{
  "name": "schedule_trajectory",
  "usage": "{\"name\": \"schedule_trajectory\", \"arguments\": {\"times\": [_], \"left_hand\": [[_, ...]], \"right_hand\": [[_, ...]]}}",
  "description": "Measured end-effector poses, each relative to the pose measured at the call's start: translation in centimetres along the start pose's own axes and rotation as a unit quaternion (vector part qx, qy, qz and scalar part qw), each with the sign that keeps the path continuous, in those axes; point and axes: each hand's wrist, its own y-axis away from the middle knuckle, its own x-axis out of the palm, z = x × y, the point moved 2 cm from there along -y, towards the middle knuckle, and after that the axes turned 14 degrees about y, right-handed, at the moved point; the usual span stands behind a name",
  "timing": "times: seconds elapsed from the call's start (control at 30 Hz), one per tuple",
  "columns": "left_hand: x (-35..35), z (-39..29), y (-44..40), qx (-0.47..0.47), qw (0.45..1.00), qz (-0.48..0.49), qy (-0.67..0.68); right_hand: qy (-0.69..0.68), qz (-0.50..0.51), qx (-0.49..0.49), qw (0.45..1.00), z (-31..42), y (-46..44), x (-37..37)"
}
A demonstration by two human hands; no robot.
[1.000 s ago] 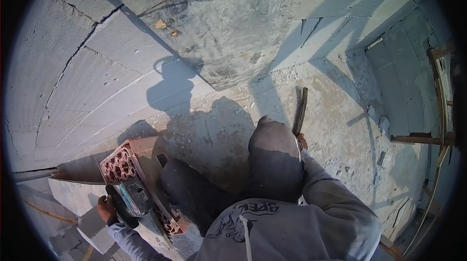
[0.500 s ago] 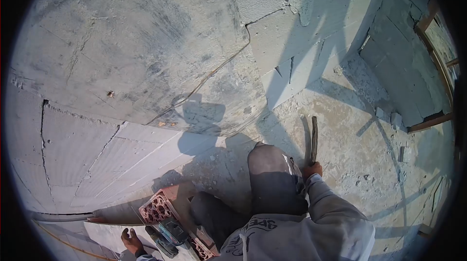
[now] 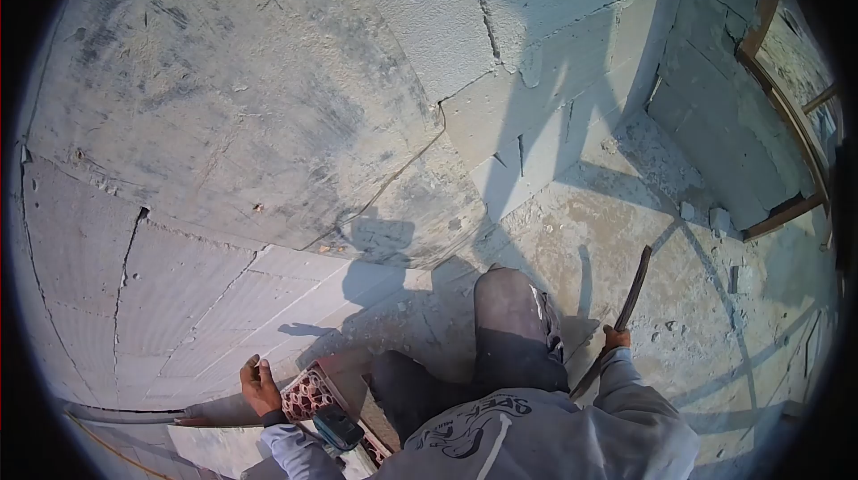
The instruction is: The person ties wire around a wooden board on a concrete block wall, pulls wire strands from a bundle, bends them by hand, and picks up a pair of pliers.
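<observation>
Fingers wrapped round a long dark stick (image 3: 635, 290), my right hand (image 3: 616, 338) is at the right of my knee, with the stick slanting up to the right. My left hand (image 3: 260, 385) is raised at the lower left with its fingers apart and nothing in it. Just beside it is a reddish plastic crate (image 3: 308, 393) with round openings. A dark and teal power tool (image 3: 338, 427), partly hidden by my sleeve, rests at the crate, below and to the right of my left hand.
A pale block wall (image 3: 188, 292) runs along the left, meeting a large grey stained panel (image 3: 250, 113). More block wall (image 3: 554, 78) stands ahead. The dusty floor (image 3: 608, 230) has rubble near a wooden frame (image 3: 786, 214) at the right. A thin cable (image 3: 116, 446) lies lower left.
My left hand has left the power tool and risen, fingers apart. My right hand has moved outward and lifted the stick, now more slanted. The view has turned.
</observation>
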Motion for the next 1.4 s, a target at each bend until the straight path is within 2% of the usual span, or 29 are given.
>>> {"name": "schedule_trajectory", "arguments": {"times": [0.03,0.07,0.1,0.13,0.17,0.23,0.3,0.33,0.37,0.43,0.53,0.67,0.83,1.0,1.1,1.23,1.4], "left_hand": [[0.5,-1.0,-0.1,-0.008,0.999,0.051,-0.008],[0.9,-1.7,0.0,-0.012,0.996,0.09,0.016],[1.5,-2.6,-0.1,-0.015,0.99,0.135,0.04],[1.9,-3.6,-0.2,-0.016,0.979,0.2,0.041],[2.2,-5.2,-0.3,-0.017,0.963,0.266,0.042],[3.7,-10.8,0.2,-0.02,0.927,0.366,-0.08],[5.5,-17.1,1.1,-0.123,0.87,0.471,-0.079],[6.2,-16.3,0.6,-0.076,0.843,0.526,-0.083],[7.2,-19.1,0.7,-0.063,0.813,0.573,-0.079],[9.2,-22.8,0.4,-0.037,0.788,0.608,-0.094],[11.5,-30.6,0.1,-0.041,0.798,0.599,-0.051],[12.3,-34.6,0.0,-0.057,0.763,0.644,0.005],[10.4,-33.4,-0.9,-0.032,0.745,0.662,-0.076],[8.3,-33.7,-1.3,0.003,0.698,0.71,-0.094],[8.9,-33.6,-2.5,0.027,0.699,0.713,-0.049],[9.4,-32.5,-4.9,0.038,0.706,0.706,-0.029],[9.5,-32.3,-5.1,0.027,0.697,0.717,-0.003]], "right_hand": [[0.014,-0.016,-0.011,1.0,1.4,3.2,-3.3],[-0.011,0.025,-0.046,0.999,0.6,3.5,-4.5],[-0.023,0.035,-0.042,0.998,1.1,5.5,-6.8],[-0.085,0.03,-0.058,0.994,-0.6,5.6,-6.6],[-0.138,0.055,-0.044,0.988,0.7,8.7,-9.5],[-0.126,0.056,-0.032,0.99,0.3,11.6,-11.7],[-0.124,0.06,-0.033,0.99,-0.2,14.8,-13.7],[-0.132,0.074,-0.039,0.988,-0.6,16.5,-14.5],[-0.142,0.089,-0.046,0.985,-0.7,18.2,-15.5],[-0.084,0.108,-0.046,0.99,-0.6,21.9,-18.4],[-0.07,0.078,-0.02,0.994,-2.2,25.4,-19.5],[-0.013,0.109,-0.001,0.994,-0.3,30.1,-23.8],[0.003,0.109,-0.032,0.994,-1.2,32.7,-24.0],[0.052,0.025,-0.098,0.994,0.0,36.8,-27.0],[0.055,0.006,-0.063,0.996,2.4,39.0,-30.5],[0.044,0.03,0.007,0.999,4.5,41.8,-34.2],[0.056,0.064,-0.007,0.996,4.8,43.1,-36.9]]}}
